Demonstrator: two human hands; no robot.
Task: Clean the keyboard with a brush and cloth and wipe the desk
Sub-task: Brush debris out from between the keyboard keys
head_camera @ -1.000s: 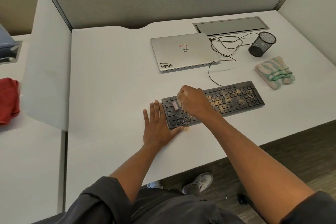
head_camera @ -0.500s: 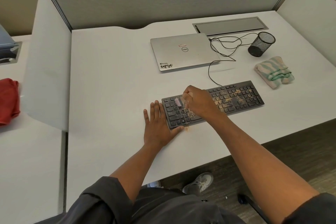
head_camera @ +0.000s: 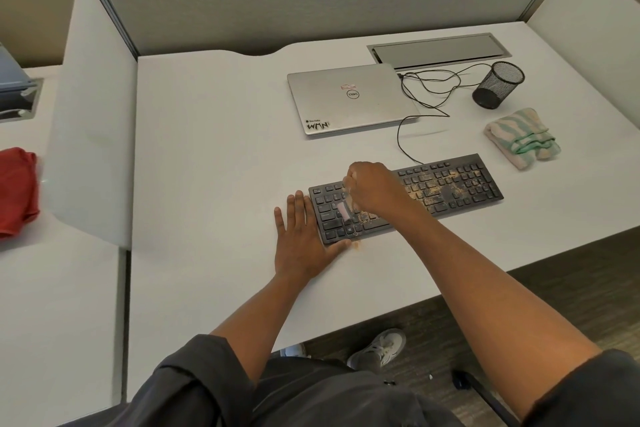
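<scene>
The keyboard (head_camera: pixel 408 198) lies on the tabletop (head_camera: pixel 214 156) with its long axis running left to right, the right end tilted a little away from the person, and that line is what the coming strokes turn on. The right hand (head_camera: pixel 375 189) is over the left-of-middle part of the keys, its fingers curled round a small brush (head_camera: pixel 344 211) whose pale head points down and left onto the keys. The left hand (head_camera: pixel 303 236) lies flat and spread on the tabletop just beside the keyboard's left end, the thumb touching the near left corner, gripping nothing and seemingly bracing the board. Brown crumbs are thickest on the right half of the keyboard, well to the right of the brush, with a smaller patch under the right hand and a little spill on the tabletop at the near left corner. So the dirt yet to be swept lies along the long axis to the right, on the right hand's own side; that hand is plainly the nearer one for it. The striped cloth (head_camera: pixel 523 137) rests folded beyond the keyboard's right end, apart from both hands, closer to the right one. I judge the brushing unfinished and the wiping not yet begun.
</scene>
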